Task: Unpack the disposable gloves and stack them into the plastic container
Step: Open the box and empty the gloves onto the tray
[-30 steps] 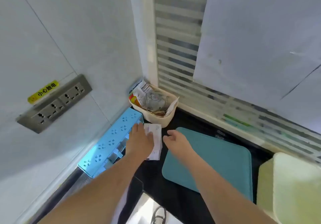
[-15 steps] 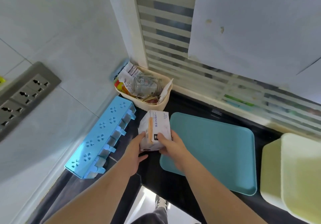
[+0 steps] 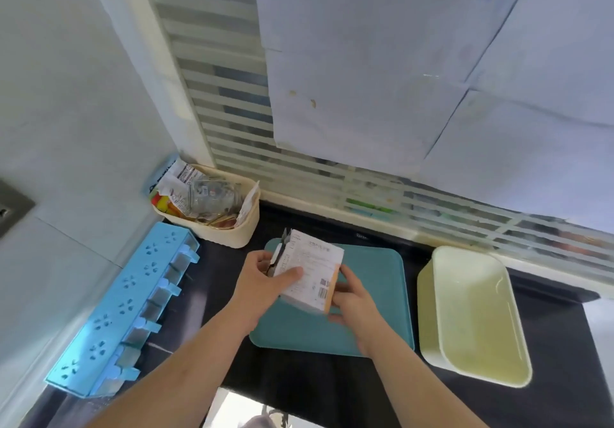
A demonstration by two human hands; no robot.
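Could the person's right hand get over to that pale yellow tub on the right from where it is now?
Probably yes. The tub sits just right of the teal tray, with nothing between it and the right hand. That hand is busy, though, gripping the glove packet along with the left hand.

Prob. home kitchen: black counter [image 3: 299,391] w/ tiled wall [image 3: 83,135], basket [image 3: 247,228] of snack packets [image 3: 179,188] (window [image 3: 232,122] behind).
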